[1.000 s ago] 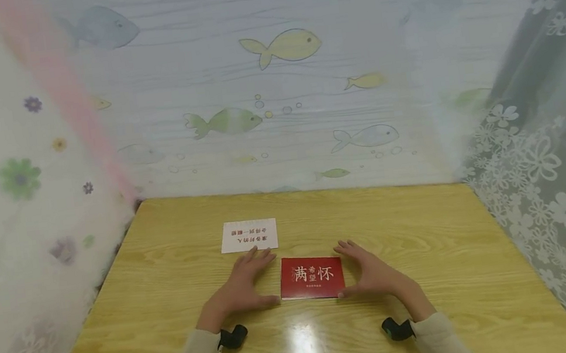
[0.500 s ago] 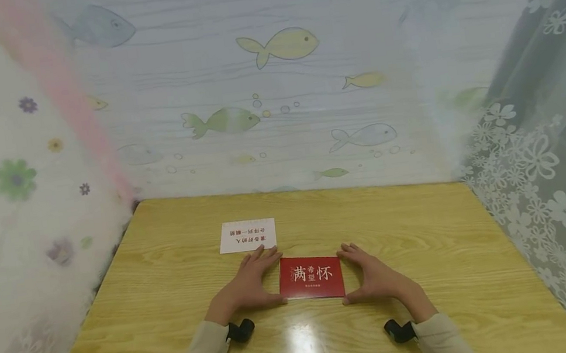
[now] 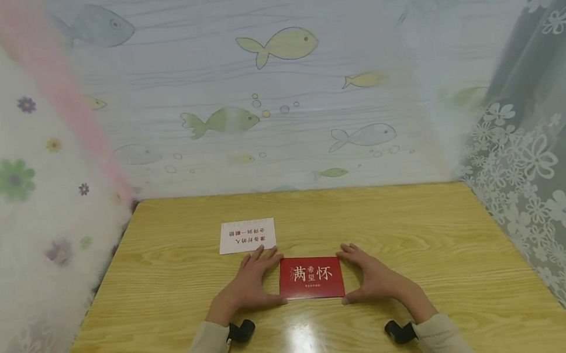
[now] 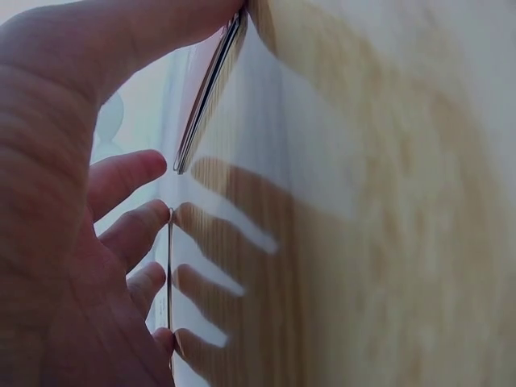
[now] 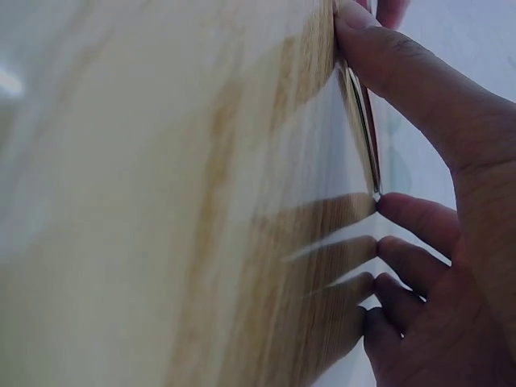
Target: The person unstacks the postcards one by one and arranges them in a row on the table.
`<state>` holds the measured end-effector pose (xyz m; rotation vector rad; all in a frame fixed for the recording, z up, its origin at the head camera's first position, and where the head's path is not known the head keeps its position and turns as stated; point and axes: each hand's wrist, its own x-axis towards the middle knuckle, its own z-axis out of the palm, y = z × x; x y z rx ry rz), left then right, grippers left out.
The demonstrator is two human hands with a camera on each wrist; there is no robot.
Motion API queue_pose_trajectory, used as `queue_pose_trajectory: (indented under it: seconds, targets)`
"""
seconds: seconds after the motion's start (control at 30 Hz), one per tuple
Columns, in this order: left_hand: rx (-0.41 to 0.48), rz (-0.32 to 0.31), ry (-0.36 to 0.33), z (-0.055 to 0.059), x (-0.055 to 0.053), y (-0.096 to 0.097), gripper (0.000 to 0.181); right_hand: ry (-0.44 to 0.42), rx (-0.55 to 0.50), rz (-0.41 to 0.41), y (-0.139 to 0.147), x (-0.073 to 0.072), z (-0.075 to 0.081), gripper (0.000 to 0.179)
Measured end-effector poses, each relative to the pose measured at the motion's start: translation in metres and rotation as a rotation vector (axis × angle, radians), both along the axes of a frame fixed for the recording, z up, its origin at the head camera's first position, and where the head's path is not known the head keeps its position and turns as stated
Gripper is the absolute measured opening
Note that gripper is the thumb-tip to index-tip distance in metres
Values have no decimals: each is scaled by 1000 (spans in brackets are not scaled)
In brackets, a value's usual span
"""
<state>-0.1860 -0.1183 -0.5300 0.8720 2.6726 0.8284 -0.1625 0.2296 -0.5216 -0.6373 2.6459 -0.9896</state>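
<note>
A red card with white characters (image 3: 311,278) lies flat on the wooden table; edge-on in the left wrist view it shows several thin layers (image 4: 211,85). My left hand (image 3: 246,287) lies along its left side, thumb at the near corner and index fingertip at the far corner. My right hand (image 3: 377,274) mirrors it along the right side, thumb and index fingertip at those corners. The fingers of both hands are spread and gently bent. A white card with red upside-down characters (image 3: 247,236) lies beyond my left fingertips, its near edge right at them.
The yellow wood-grain table (image 3: 406,226) ends at the back against a fish-print curtain (image 3: 284,100). A flower-print curtain (image 3: 21,244) hangs on the left, and white lace (image 3: 547,209) on the right. A bright glare spot (image 3: 304,350) lies at the near side.
My left hand has moved right to the red card's left side. My right hand has shifted slightly, its thumb now at the near right corner. Over the last half second almost nothing differs.
</note>
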Motion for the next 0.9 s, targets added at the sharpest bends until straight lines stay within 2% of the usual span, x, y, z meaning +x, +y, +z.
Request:
queue_pose_trajectory:
  seconds: [0.4, 0.9]
  targets:
    - [0, -9, 11, -1, 0, 0, 93, -1, -3, 3, 1, 0, -2, 104]
    - [5, -8, 11, 1, -1, 1, 97, -6, -8, -2, 0, 1, -1, 102]
